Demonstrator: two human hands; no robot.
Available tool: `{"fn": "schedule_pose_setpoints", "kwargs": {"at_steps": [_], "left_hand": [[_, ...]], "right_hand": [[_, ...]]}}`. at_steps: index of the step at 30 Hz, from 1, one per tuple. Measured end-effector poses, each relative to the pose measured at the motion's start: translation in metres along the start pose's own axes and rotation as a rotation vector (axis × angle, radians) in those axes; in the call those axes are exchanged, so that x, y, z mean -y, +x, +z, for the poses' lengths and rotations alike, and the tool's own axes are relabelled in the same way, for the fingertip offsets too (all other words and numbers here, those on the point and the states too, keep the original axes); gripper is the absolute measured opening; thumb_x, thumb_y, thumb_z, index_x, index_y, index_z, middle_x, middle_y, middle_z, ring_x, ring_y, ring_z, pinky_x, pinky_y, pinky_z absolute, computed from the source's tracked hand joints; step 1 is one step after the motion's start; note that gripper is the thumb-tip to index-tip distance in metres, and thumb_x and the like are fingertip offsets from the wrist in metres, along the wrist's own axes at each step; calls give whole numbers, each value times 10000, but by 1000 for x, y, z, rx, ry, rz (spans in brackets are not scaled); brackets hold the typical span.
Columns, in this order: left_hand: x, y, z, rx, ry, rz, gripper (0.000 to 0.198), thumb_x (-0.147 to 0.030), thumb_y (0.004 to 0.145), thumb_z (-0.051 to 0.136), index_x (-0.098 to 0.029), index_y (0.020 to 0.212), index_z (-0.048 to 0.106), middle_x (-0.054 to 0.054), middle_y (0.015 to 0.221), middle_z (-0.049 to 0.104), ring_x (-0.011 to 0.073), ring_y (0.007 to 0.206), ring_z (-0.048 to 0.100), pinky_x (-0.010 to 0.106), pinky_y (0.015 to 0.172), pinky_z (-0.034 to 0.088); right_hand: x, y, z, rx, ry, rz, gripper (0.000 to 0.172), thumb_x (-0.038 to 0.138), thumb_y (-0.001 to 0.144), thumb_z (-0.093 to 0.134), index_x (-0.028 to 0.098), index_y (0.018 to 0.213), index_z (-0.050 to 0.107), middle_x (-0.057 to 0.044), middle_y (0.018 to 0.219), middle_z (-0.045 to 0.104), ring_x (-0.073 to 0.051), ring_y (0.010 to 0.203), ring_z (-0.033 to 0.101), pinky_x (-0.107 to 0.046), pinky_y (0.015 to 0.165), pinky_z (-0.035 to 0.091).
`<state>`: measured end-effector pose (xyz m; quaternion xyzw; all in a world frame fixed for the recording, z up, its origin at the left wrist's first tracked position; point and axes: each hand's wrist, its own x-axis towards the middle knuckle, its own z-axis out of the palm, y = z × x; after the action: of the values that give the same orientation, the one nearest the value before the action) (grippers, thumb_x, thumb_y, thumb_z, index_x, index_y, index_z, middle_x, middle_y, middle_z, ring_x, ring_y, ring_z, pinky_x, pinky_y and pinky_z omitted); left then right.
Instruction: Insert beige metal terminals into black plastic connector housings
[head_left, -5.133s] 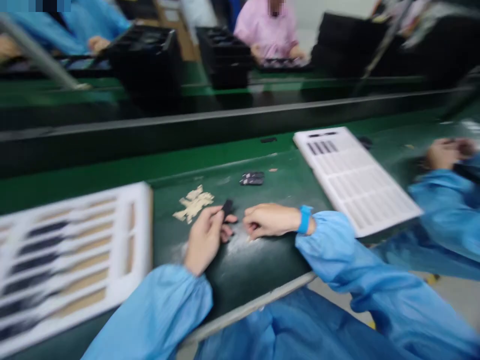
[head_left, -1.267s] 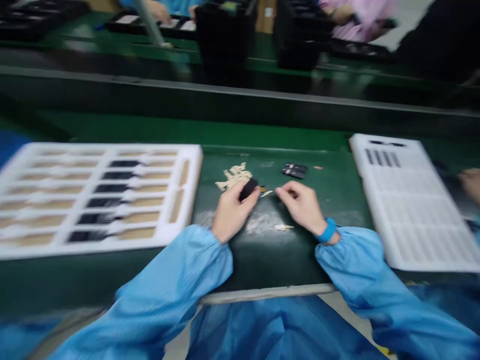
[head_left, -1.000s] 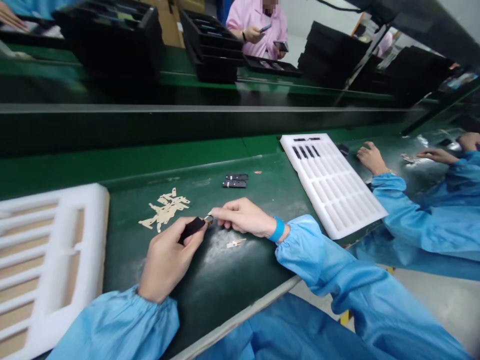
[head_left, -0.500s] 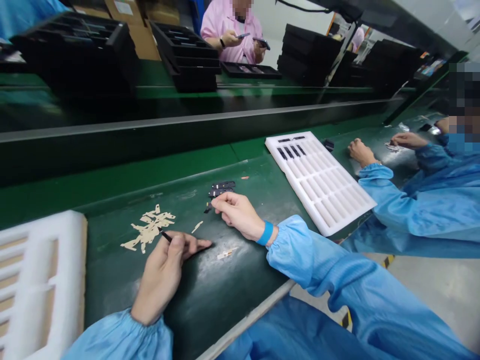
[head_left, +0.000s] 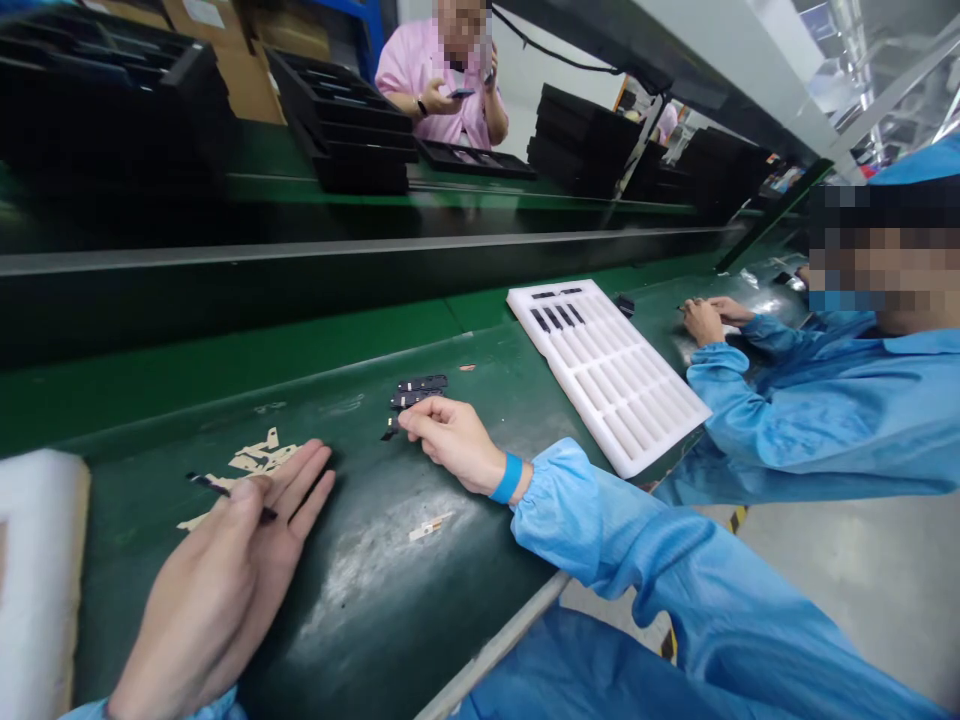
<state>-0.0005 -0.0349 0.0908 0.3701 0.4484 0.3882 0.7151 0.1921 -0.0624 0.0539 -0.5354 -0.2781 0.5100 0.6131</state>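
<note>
The left hand (head_left: 214, 590) has opened out, fingers splayed, with a thin black strip (head_left: 225, 495) across its thumb side; whether it grips the strip, I cannot tell. The empty right hand (head_left: 450, 445) rests on the green tabletop (head_left: 360, 590), just beside two black parts (head_left: 418, 391). Beyond lies a white foam tray (head_left: 607, 375).

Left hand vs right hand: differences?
The left hand has its fingers spread and a thin black stick across them; the right hand holds nothing visible, fingers closed together. The left hand lies by beige cut pieces; the right hand by black parts and wears a blue wristband. Both bare, over the green mat.
</note>
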Motion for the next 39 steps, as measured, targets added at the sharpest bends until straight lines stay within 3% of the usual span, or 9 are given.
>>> {"fn": "schedule_pose_setpoints", "kwargs": {"at_steps": [4,9,13,18,23,25,29,31,39], "left_hand": [[11,-3,-2,161,47,-87,358,-506,878,719,-167,991,696,99,1406,621,307,1363,540,402,1174,473],[22,1,-10,212,218,-244,512,-499,804,789,-158,1163,659,119,1337,663,256,1175,676,215,934,608],[23,3,-16,261,332,-240,584,-512,813,784,-192,1273,620,98,1348,657,235,1130,694,180,895,609],[21,2,-13,239,307,-240,613,-516,812,773,-209,1310,593,94,1353,650,260,1148,680,228,882,629],[23,3,-17,205,389,-128,644,-564,784,782,-193,1283,612,92,1144,724,187,862,696,168,651,603],[25,4,-21,220,412,-102,623,-572,818,752,-189,1290,614,84,1082,734,166,826,690,159,680,597],[25,3,-21,258,362,-109,574,-552,881,692,-212,1330,585,89,1309,667,229,1109,689,223,860,615],[25,2,-20,247,340,-125,573,-552,886,684,-211,1333,575,90,1336,654,242,1151,680,244,906,611],[27,5,-23,182,397,-83,625,-615,813,723,-223,1290,627,71,1293,679,229,1125,677,174,803,612]], "right_hand": [[4,-2,2,35,-25,18,363,479,699,813,170,788,645,42,679,589,-54,503,373,-220,450,244],[7,-7,3,94,-101,-5,420,478,618,894,160,753,655,43,673,607,-68,584,472,-217,565,385],[2,-8,2,140,-134,-41,468,495,572,926,164,734,639,66,629,583,-65,567,465,-217,574,403],[-3,-8,2,191,-161,-26,512,548,566,919,160,755,643,56,626,605,-73,545,509,-218,550,415],[-4,-8,2,212,-185,-81,441,562,723,818,150,812,688,8,711,671,-107,636,600,-234,612,457],[-4,-9,2,239,-168,-92,423,555,759,791,149,829,694,-11,743,695,-132,693,648,-249,652,486],[-5,-10,2,298,-115,-104,400,537,774,794,156,831,688,-24,760,718,-159,739,688,-284,726,533],[-6,-9,1,298,-135,-122,382,522,788,788,155,834,695,-20,750,714,-151,719,676,-279,716,528],[-8,-8,0,284,-179,-99,450,590,761,785,150,804,705,-2,714,683,-119,656,614,-258,676,487]]}}
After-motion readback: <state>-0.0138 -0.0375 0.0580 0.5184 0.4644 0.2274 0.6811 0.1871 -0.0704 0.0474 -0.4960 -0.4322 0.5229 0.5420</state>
